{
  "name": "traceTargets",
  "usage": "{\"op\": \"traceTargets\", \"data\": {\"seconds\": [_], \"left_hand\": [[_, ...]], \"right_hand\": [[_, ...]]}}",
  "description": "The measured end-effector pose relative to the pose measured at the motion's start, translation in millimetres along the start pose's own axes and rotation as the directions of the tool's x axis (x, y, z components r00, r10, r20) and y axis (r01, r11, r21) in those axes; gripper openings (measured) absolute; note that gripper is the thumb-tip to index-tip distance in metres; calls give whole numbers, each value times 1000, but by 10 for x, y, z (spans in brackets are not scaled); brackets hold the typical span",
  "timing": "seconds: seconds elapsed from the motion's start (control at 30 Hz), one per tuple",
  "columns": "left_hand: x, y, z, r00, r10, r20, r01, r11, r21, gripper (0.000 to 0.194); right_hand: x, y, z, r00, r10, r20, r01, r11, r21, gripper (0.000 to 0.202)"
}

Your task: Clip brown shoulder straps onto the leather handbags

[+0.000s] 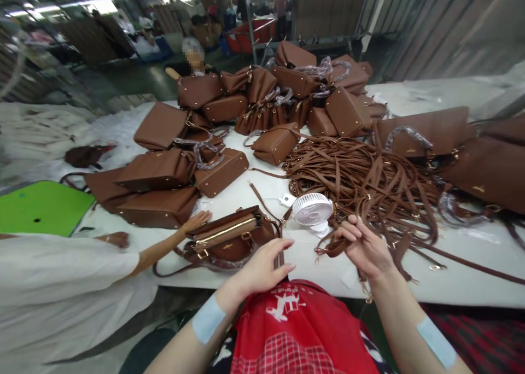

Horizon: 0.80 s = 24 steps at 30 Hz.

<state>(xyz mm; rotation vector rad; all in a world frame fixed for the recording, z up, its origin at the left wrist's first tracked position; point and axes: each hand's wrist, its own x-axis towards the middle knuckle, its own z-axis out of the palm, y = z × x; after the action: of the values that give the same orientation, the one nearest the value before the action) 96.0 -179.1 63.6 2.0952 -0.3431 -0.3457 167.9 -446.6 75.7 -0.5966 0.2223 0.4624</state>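
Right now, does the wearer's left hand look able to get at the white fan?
Probably yes: the left hand is near the white fan, and nothing seems to block the stretch of tabletop between them. Whether its grip holds the brown strip between thumb and fingers is unclear.

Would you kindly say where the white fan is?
In the head view, the white fan stands just right of centre, at the near left edge of the brown strap heap.
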Motion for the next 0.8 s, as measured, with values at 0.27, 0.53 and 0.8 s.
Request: {"op": "traceTargets", "data": {"seconds": [0.27, 0.53, 0.8], "left_hand": [[65, 84, 107, 1000, 14, -10, -15, 998, -57, 34], [-173, 2, -173, 988, 25, -151, -19, 999, 40, 25], [-954, -305, -685, 573, -98, -814, 70, 995, -70, 42]], "right_hand": [[176, 401, 380, 992, 109, 56, -105, 992, -75, 15], [605, 392, 787, 984, 127, 127, -52, 876, -479, 26], [1063, 1261, 2030, 841, 374, 391, -41, 765, -643, 41]]}}
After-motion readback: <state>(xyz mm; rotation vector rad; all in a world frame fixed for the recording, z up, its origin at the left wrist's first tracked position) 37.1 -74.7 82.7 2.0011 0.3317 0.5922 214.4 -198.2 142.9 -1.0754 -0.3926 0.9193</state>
